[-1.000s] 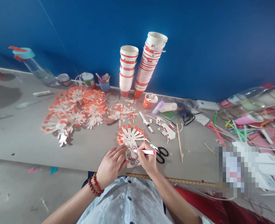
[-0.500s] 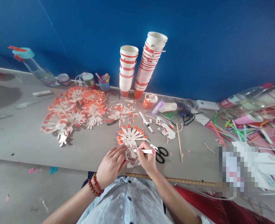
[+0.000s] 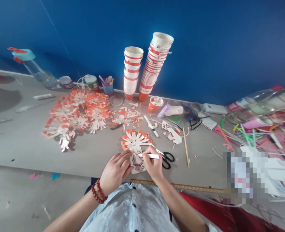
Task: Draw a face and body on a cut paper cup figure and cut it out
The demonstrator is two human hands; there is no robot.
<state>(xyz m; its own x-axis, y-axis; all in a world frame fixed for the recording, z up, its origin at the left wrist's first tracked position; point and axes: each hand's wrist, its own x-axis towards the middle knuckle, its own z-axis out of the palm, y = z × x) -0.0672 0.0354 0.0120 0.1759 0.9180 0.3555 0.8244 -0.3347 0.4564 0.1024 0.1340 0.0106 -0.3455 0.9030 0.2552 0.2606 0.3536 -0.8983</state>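
My right hand [image 3: 153,167] grips a white marker pen [image 3: 155,156] with a red end, its tip on a white paper piece [image 3: 138,162]. A small body with legs is outlined in dark reddish lines on that paper. Lying flat, my left hand [image 3: 115,169] presses the paper's left edge with its fingers stretched out. Just above the paper lies a cut paper-cup face [image 3: 133,142] with a drawn smile and orange-tipped strips curling around it. Black-handled scissors [image 3: 167,160] rest right of my right hand, their blades partly hidden.
Finished-looking curled paper figures [image 3: 78,112] pile up at the left. Two tall paper cup stacks [image 3: 133,71] stand by the blue wall. A wooden stick [image 3: 186,148], paper scraps [image 3: 127,116] and a capped marker [image 3: 151,126] lie nearby. Craft clutter [image 3: 260,132] fills the right side.
The marker and my right hand have shifted very slightly to the right over the drawing. My left hand stays in place.
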